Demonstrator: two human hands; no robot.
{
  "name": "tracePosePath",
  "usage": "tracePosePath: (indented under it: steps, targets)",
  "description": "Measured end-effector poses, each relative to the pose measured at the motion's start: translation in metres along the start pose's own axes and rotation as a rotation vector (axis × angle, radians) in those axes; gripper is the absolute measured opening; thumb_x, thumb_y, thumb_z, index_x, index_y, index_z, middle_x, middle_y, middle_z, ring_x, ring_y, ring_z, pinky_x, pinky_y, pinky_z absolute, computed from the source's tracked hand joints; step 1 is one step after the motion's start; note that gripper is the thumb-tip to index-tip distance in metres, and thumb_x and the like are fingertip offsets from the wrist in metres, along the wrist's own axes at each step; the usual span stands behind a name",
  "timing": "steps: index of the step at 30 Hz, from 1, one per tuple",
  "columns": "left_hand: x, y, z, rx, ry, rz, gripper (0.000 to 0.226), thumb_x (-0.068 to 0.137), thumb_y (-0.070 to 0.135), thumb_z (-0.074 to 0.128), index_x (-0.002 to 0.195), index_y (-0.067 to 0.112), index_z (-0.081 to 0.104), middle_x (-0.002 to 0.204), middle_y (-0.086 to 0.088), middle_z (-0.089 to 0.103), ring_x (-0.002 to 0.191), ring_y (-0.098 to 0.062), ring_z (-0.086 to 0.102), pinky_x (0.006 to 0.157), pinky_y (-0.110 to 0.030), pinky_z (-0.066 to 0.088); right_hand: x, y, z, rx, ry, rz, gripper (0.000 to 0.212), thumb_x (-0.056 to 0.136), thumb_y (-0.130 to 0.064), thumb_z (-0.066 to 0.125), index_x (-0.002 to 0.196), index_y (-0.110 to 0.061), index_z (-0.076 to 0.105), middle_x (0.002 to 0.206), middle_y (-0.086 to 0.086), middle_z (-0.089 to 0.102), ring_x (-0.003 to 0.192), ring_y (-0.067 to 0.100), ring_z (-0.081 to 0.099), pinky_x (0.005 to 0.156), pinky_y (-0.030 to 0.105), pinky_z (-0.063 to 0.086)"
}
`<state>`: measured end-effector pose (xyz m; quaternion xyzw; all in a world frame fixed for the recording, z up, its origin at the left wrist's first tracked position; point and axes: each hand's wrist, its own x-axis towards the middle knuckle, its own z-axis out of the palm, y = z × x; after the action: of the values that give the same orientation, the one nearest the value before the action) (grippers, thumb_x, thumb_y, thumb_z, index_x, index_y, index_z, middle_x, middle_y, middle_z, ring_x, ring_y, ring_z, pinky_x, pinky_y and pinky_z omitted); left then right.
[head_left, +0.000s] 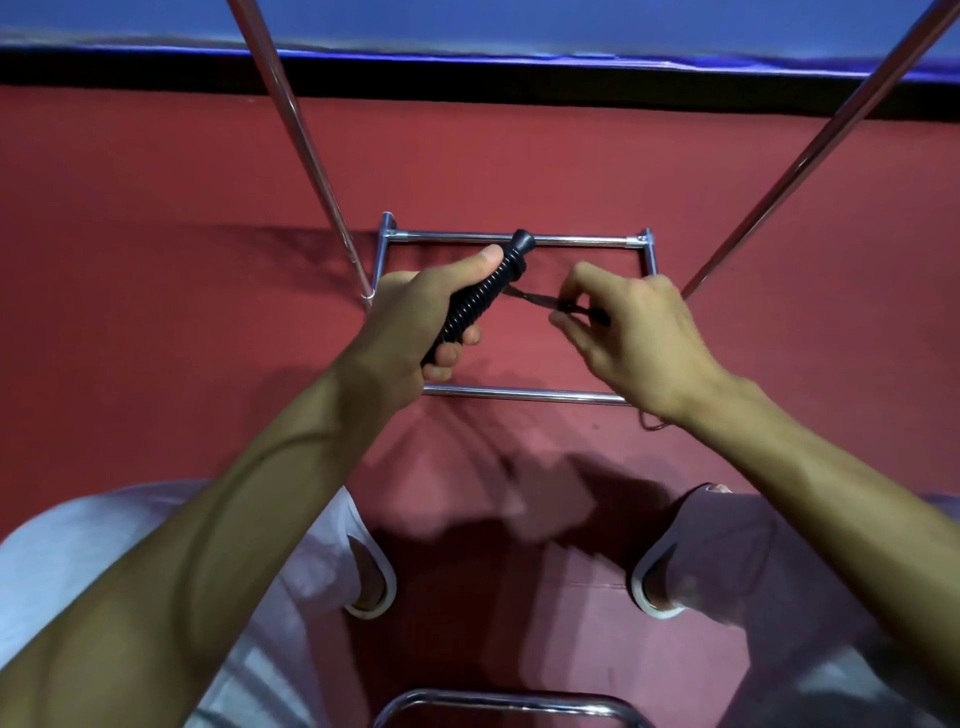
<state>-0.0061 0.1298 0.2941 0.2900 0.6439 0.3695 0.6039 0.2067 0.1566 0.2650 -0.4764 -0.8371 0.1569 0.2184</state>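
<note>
The left hand (410, 317) is covering the near end of the black ribbed handle (480, 296), so its full length is not showing. The thin dark strip (530, 300) running from the handle to the right hand (639, 338) is blurring; cord or blade, cannot tell. The fingers (589, 278) are hiding its right end. The right wrist is masking the right end of the chrome frame (519, 393) at its near bar. The left pole (306, 150) and right pole (810, 156) are running out past the far edge. The curved chrome bar (498, 701) is being cut off at the near edge. The left shoe (371, 587) and right shoe (654, 592) are lying half under the trouser legs. The dark thread (652, 423) at the right wrist is too small to identify.
</note>
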Motion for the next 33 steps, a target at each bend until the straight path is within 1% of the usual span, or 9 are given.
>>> tracePosePath:
  steps: [5, 7, 9, 12, 14, 17, 22, 28, 33]
  targets:
    - [0.002, 0.003, -0.003, -0.050, -0.037, -0.012, 0.064, 0.085, 0.057, 0.073, 0.123, 0.005, 0.067, 0.059, -0.003, 0.050, 0.035, -0.008, 0.030, 0.035, -0.015, 0.021, 0.002, 0.008, -0.001, -0.234, 0.135, -0.024, 0.038, 0.101, -0.048, 0.049, 0.090, -0.018, 0.070, 0.071, -0.001, 0.059, 0.068, 0.031, 0.060, 0.052, 0.037, 0.043]
    - [0.002, 0.003, 0.001, -0.030, 0.003, 0.016, 0.056, 0.085, 0.056, 0.074, 0.111, 0.006, 0.072, 0.058, -0.004, 0.051, 0.035, -0.010, 0.031, 0.036, -0.014, 0.021, 0.003, 0.007, 0.001, -0.228, 0.047, 0.039, 0.046, 0.103, -0.048, 0.047, 0.079, -0.013, 0.064, 0.063, -0.002, 0.056, 0.063, 0.033, 0.057, 0.053, 0.036, 0.043]
    - [0.001, 0.000, 0.008, 0.035, 0.072, 0.092, 0.037, 0.087, 0.052, 0.074, 0.089, 0.016, 0.074, 0.057, -0.006, 0.052, 0.035, -0.012, 0.033, 0.039, -0.015, 0.023, 0.007, 0.006, 0.004, 0.132, -0.166, 0.209, 0.044, 0.104, -0.041, 0.053, 0.076, -0.011, 0.069, 0.051, -0.004, 0.054, 0.049, 0.025, 0.050, 0.053, 0.032, 0.042]
    - [0.000, -0.009, 0.017, 0.130, 0.139, 0.274, 0.013, 0.091, 0.043, 0.074, 0.097, 0.033, 0.078, 0.055, -0.006, 0.051, 0.036, -0.014, 0.037, 0.038, -0.018, 0.028, 0.012, -0.005, -0.002, 0.826, -0.414, 0.526, 0.041, 0.106, -0.029, 0.054, 0.078, -0.002, 0.069, 0.046, -0.003, 0.033, 0.042, 0.013, 0.022, 0.042, 0.021, 0.020]
    - [0.005, -0.016, 0.018, 0.224, 0.202, 0.437, 0.011, 0.090, 0.040, 0.076, 0.101, 0.038, 0.077, 0.052, 0.007, 0.054, 0.040, -0.009, 0.044, 0.041, -0.023, 0.037, 0.015, -0.007, -0.007, 0.941, -0.467, 0.562, 0.040, 0.107, -0.028, 0.050, 0.078, -0.003, 0.064, 0.047, -0.003, 0.027, 0.043, 0.010, 0.017, 0.041, 0.019, 0.013]
    - [0.016, -0.024, 0.019, 0.446, 0.265, 0.550, 0.034, 0.082, 0.054, 0.073, 0.108, 0.034, 0.080, 0.068, 0.019, 0.070, 0.062, -0.003, 0.062, 0.065, -0.034, 0.056, 0.015, -0.007, -0.011, 0.921, -0.472, 0.561, 0.040, 0.108, -0.026, 0.047, 0.079, -0.005, 0.062, 0.050, -0.003, 0.026, 0.046, 0.011, 0.017, 0.045, 0.024, 0.010]
    - [0.021, -0.030, 0.018, 0.748, 0.197, 0.534, 0.061, 0.075, 0.069, 0.060, 0.124, 0.035, 0.072, 0.115, 0.008, 0.076, 0.109, -0.012, 0.070, 0.095, -0.036, 0.055, 0.007, -0.005, -0.008, 0.635, -0.445, 0.456, 0.045, 0.110, -0.026, 0.045, 0.070, -0.011, 0.062, 0.047, -0.009, 0.032, 0.044, 0.011, 0.024, 0.043, 0.024, 0.022]
    - [0.017, -0.033, 0.019, 1.078, -0.112, 0.591, 0.032, 0.087, 0.049, 0.053, 0.109, 0.037, 0.071, 0.078, 0.004, 0.069, 0.075, -0.022, 0.064, 0.069, -0.040, 0.055, 0.001, -0.006, -0.011, 0.321, -0.517, 0.401, 0.047, 0.106, -0.023, 0.051, 0.063, -0.014, 0.065, 0.051, -0.001, 0.040, 0.037, 0.007, 0.031, 0.039, 0.017, 0.025]
    - [0.013, -0.034, 0.023, 1.207, -0.103, 0.588, 0.054, 0.069, 0.078, 0.067, 0.111, 0.045, 0.071, 0.074, 0.009, 0.064, 0.077, -0.023, 0.064, 0.068, -0.033, 0.054, 0.000, -0.004, -0.007, 0.533, -0.663, 0.604, 0.043, 0.105, -0.018, 0.050, 0.066, -0.008, 0.063, 0.043, -0.007, 0.038, 0.039, 0.009, 0.027, 0.044, 0.026, 0.018]
